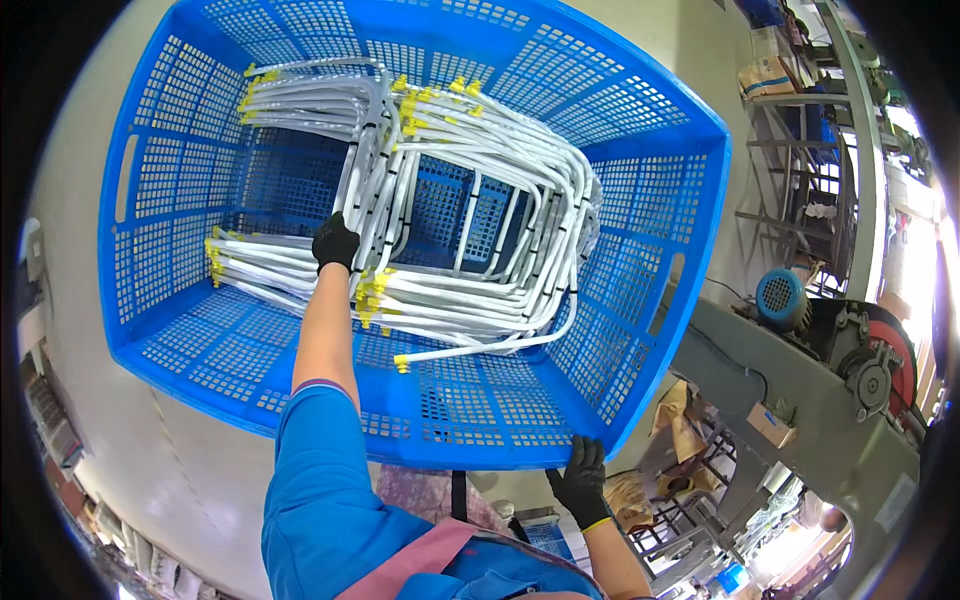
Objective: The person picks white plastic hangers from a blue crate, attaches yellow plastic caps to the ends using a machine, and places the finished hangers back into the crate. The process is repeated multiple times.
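Observation:
A large blue plastic basket (640, 190) with slotted walls holds several white bent tubes (460, 290). They are U-shaped, with yellow caps on their ends and black bands round their middle bars, nested in two stacks. My left hand (335, 243), in a black glove, reaches into the basket. Its fingers are closed at the middle bar of the left stack; exactly how many tubes it grips is hidden. My right hand (580, 486), gloved in black too, rests at the basket's near right rim, fingers stretched against the edge and thumb apart.
Right of the basket stands a grey-green machine (800, 390) with a blue motor (782, 297) and a red wheel (893, 360). A metal rack (800, 170) rises at the far right. Chairs and brown sacks (676, 420) lie beyond my right hand.

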`<state>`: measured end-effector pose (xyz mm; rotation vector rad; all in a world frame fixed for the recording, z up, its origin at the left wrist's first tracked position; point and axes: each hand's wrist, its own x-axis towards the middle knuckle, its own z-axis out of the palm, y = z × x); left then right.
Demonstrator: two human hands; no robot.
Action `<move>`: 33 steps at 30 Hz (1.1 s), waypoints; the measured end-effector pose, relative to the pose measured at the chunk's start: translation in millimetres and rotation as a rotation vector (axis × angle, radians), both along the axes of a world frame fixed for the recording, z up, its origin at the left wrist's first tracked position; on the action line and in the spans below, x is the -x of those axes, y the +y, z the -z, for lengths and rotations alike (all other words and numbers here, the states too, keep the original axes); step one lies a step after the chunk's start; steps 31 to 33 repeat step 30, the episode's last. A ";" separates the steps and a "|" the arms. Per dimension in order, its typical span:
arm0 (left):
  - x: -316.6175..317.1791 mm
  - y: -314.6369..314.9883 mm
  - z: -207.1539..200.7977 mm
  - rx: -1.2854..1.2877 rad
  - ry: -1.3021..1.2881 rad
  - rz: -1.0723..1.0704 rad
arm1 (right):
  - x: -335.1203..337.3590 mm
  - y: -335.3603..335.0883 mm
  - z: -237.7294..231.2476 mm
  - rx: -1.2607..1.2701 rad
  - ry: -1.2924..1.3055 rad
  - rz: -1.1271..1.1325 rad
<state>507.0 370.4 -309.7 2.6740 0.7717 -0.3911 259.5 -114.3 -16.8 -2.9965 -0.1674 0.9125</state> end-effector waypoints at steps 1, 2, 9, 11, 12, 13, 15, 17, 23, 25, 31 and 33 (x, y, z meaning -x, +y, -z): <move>3.0 1.3 -9.4 0.020 -0.037 0.015 | 1.4 -0.5 0.1 0.004 -0.005 0.004; 4.1 2.3 -22.1 0.015 -0.058 0.044 | 2.6 -1.3 0.7 -0.004 -0.014 -0.002; -10.0 16.6 -222.7 1.071 -0.164 -0.030 | 10.6 -13.6 13.1 -0.037 -0.050 -0.032; -11.7 20.8 -302.2 1.196 -0.138 -0.003 | 10.1 -15.6 17.4 -0.022 -0.019 -0.032; -9.1 22.5 -341.0 1.190 -0.108 0.014 | 8.0 -16.8 19.7 -0.021 0.033 -0.013; -5.0 20.6 -376.5 1.243 -0.110 0.023 | 6.7 -17.8 20.1 -0.053 0.041 0.001; 15.2 8.2 -438.0 1.206 -0.148 -0.003 | 0.6 -16.1 21.9 -0.091 0.076 0.024; 46.7 -11.8 -490.3 1.248 -0.130 -0.018 | -6.7 -13.7 22.3 -0.076 0.158 0.019; 179.1 -122.8 -601.8 1.457 -0.234 0.052 | -48.6 23.2 -23.0 -0.784 0.058 -0.102; 225.2 -163.1 -628.2 1.414 -0.185 0.200 | -57.2 29.0 -89.8 -1.473 -0.059 -0.003; 346.8 -259.8 -660.9 1.218 -0.284 0.557 | -22.0 -19.5 -335.2 -2.173 0.273 -0.012; 346.8 -259.8 -660.9 1.218 -0.284 0.557 | -22.0 -19.5 -335.2 -2.173 0.273 -0.012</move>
